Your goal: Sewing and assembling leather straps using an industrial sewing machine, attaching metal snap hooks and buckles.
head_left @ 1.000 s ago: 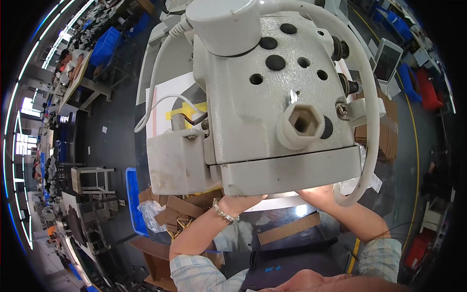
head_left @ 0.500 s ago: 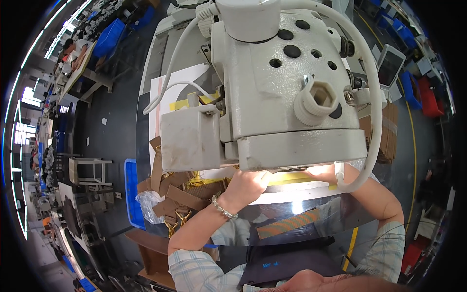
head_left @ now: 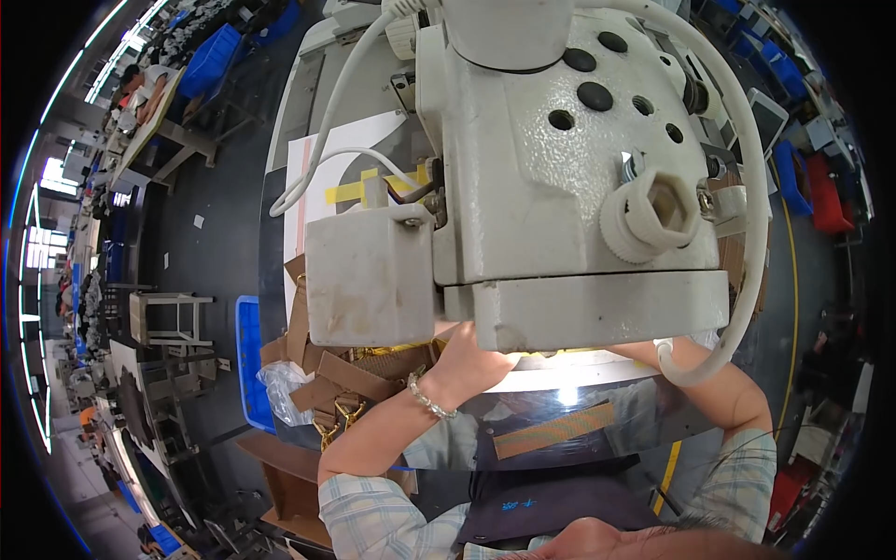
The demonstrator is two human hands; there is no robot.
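Observation:
A white sewing machine head [head_left: 560,187] with a hex fitting and cables fills the centre. My left hand [head_left: 474,362], a beaded bracelet at the wrist, is curled at its lower edge, fingertips hidden; what they hold I cannot make out. My right hand [head_left: 646,351] reaches under the right side, its fingers hidden. A lit pale work strip [head_left: 569,370] lies between them on the shiny table [head_left: 471,425], beside a brown strip [head_left: 551,431]. Brown straps with metal clips [head_left: 345,392] and a clear plastic bag [head_left: 280,381] lie at my left.
A blue bin [head_left: 250,364] and an open cardboard box [head_left: 289,476] are beside the table. Cardboard stacks [head_left: 761,261] stand at the right, with blue [head_left: 793,182] and red bins [head_left: 829,191] beyond. Another person [head_left: 140,89] works at a distant left table. A stool [head_left: 173,317] stands left.
The view has shifted, so the machine sits further right in the picture. My left hand has moved up and inward along the machine's lower edge. My right hand has slid further under it.

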